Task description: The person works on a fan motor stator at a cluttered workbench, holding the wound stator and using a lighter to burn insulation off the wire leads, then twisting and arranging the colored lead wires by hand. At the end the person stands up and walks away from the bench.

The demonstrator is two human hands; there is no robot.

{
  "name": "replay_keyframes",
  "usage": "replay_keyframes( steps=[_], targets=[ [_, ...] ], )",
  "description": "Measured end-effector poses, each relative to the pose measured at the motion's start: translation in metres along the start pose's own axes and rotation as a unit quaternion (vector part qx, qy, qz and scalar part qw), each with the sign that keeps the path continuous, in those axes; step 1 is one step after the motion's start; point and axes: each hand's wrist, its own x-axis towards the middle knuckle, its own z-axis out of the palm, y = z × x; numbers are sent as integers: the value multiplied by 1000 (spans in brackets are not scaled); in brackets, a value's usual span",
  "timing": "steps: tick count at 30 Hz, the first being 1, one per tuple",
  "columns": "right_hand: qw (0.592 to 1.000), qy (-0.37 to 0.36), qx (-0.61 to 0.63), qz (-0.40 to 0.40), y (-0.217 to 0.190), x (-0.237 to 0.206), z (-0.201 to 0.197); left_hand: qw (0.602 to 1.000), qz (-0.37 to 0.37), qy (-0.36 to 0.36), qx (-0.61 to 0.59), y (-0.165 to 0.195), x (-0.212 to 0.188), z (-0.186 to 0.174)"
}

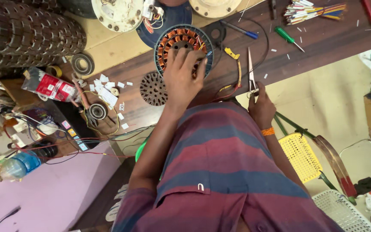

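A round motor stator (172,36) with copper windings in a dark ring lies on the wooden bench (323,38). My left hand (183,79) rests on its near side, fingers spread over the windings and gripping the core. My right hand (260,107) is by the bench edge, closed on the handles of small scissors (250,68) whose blades point away from me. Thin red and yellow wires (237,73) run between the stator and the scissors.
A perforated metal disc (153,89) lies left of my left hand. A green screwdriver (289,38), a blue-tipped tool (239,29) and a bundle of coloured wires (314,10) lie farther back. Stacked laminations (26,34), a bearing (97,111), a bottle (16,167) and a yellow chair (299,157) surround me.
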Motion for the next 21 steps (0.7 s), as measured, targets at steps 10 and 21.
replay_keyframes(
  steps=[10,21],
  targets=[
    [796,-208,496,276,42,8,-32,999,53,1,9,-7,10,26],
    [818,-98,525,214,42,6,-45,997,10,-13,-76,-11,13,6]
  ],
)
